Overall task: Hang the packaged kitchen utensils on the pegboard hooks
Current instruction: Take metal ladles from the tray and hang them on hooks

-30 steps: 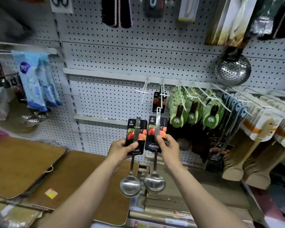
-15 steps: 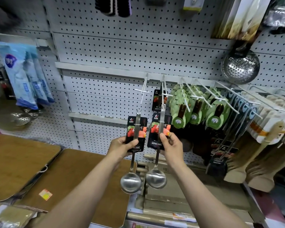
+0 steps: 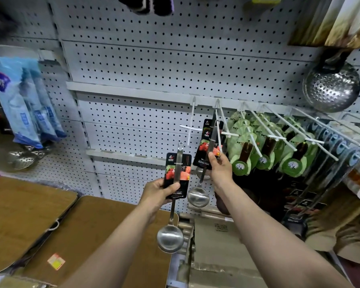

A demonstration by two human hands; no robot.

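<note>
My left hand point(image 3: 157, 193) grips a steel ladle point(image 3: 170, 238) by its black packaging card, held upright below the hooks. My right hand point(image 3: 219, 169) pinches a second carded ladle point(image 3: 197, 197), raised so the top of its handle sits against a white pegboard hook point(image 3: 218, 129). Another black card hangs behind it on that hook. An empty white hook point(image 3: 190, 126) juts out just to the left. The grey pegboard point(image 3: 154, 65) fills the wall behind.
Green-carded utensils point(image 3: 264, 146) crowd the hooks to the right, with blue-handled tools and wooden spatulas beyond. A perforated skimmer point(image 3: 330, 88) hangs top right. Blue packets point(image 3: 23, 104) hang at the left. Wooden boards point(image 3: 87, 229) lie below left; cardboard boxes point(image 3: 218, 242) sit under my arms.
My right hand has lifted its ladle up and to the right, onto the hook with the hanging card. My left hand has stayed low with its ladle.
</note>
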